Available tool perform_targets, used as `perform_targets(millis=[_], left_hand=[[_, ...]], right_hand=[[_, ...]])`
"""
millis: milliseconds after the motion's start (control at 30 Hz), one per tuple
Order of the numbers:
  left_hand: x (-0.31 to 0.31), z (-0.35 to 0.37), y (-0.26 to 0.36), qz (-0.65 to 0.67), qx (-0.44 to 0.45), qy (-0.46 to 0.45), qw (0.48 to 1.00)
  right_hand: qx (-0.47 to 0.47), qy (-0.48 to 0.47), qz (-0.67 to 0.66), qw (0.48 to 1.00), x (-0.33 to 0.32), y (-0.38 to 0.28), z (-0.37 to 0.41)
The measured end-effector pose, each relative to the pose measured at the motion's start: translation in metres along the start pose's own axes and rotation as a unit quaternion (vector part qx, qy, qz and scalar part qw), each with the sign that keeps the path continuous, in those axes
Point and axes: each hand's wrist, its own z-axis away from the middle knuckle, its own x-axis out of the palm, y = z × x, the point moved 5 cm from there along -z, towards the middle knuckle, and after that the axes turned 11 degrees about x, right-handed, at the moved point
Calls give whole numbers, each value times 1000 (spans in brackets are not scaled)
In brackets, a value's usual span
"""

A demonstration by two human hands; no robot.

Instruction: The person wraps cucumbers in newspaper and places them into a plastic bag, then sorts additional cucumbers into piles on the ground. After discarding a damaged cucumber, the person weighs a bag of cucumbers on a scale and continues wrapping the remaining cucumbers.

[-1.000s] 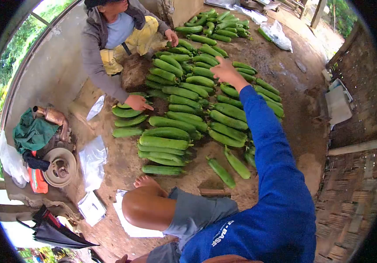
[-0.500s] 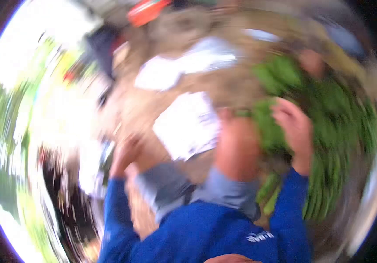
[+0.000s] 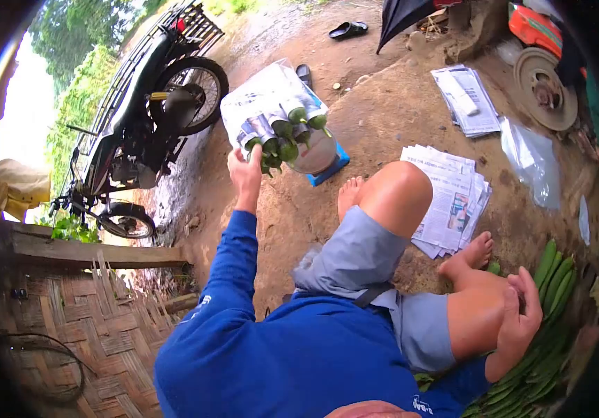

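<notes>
Over at the upper middle, my left hand (image 3: pixel 245 171) grips the near left edge of a clear plastic bag (image 3: pixel 261 94) of long green gourds (image 3: pixel 282 129) wrapped in newspaper. Their green ends stick out toward me. The bag overlaps a scale (image 3: pixel 317 159) with a round plate and blue base. My right hand (image 3: pixel 522 317) is beside my bent right knee, palm turned inward, fingers loosely bent and apart, holding nothing. Close beyond it lies a heap of long green gourds (image 3: pixel 547 334), partly hidden by my arm and leg.
Newspaper sheets (image 3: pixel 449 195) lie by my feet, with another newspaper stack (image 3: pixel 468 104) farther off. Clear plastic bags (image 3: pixel 533 164) are to the right. A motorbike (image 3: pixel 139 132) stands at left beyond a woven bamboo panel (image 3: pixel 83 334). A dark umbrella (image 3: pixel 411 17) and sandals (image 3: pixel 348 30) lie at the back.
The view has swung left and sharpened from a blur, bringing the motorbike and scale into sight. My left hand has reached out to the bagged gourds; my right hand stays near the heap.
</notes>
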Motion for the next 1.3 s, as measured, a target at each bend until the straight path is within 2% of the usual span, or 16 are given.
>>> perform_targets(millis=[33, 100, 300, 400, 533, 600, 700, 767, 833, 933, 1000, 1033, 1067, 1133, 1200, 1300], left_hand=[[7, -18, -1, -22, -43, -18, 999], [24, -48, 3, -74, -41, -45, 995], [36, -70, 6, -137, -120, -90, 979], [28, -67, 14, -133, -129, -80, 979], [17, -55, -12, -89, -62, 4, 994], [3, -30, -5, 176, -129, 8, 976], [-5, 40, 5, 489, -200, -10, 849], [-32, 92, 60, 557, -242, -71, 791], [-46, 130, 87, 545, -227, -124, 797], [-52, 167, 126, 522, -245, -256, 776], [-43, 180, 165, 545, -186, -345, 741], [-56, 179, 229, 527, -88, -402, 744], [-46, 186, 244, 538, -41, -403, 739], [-29, 200, 280, 557, 47, -407, 722], [-26, 211, 318, 568, 124, -397, 710], [-27, 240, 366, 580, 131, -552, 585]], right_hand=[[10, 2, -13, 1000, 3, 0, -2], [31, 14, -40, 999, 7, -2, -4], [23, 32, -17, 999, 19, -11, -6], [18, 30, -19, 999, 23, -17, -10], [21, 4, -7, 1000, 26, -21, -17], [23, -1, -1, 1000, 26, -20, -18], [10, -2, 12, 1000, 25, -21, -16], [3, -2, 40, 999, 28, -23, -15], [23, 11, 65, 998, 30, -30, -16], [21, -14, -65, 998, 54, -68, -14], [-81, -73, -68, 992, 69, -74, 0], [-122, -118, -103, 980, 77, -78, 9], [-154, -175, -158, 960, 81, -92, 15], [-131, -308, -427, 840, 99, -105, 27], [-146, -238, -446, 850, 84, -107, 38], [-155, -85, -447, 877, 43, -90, 47]])
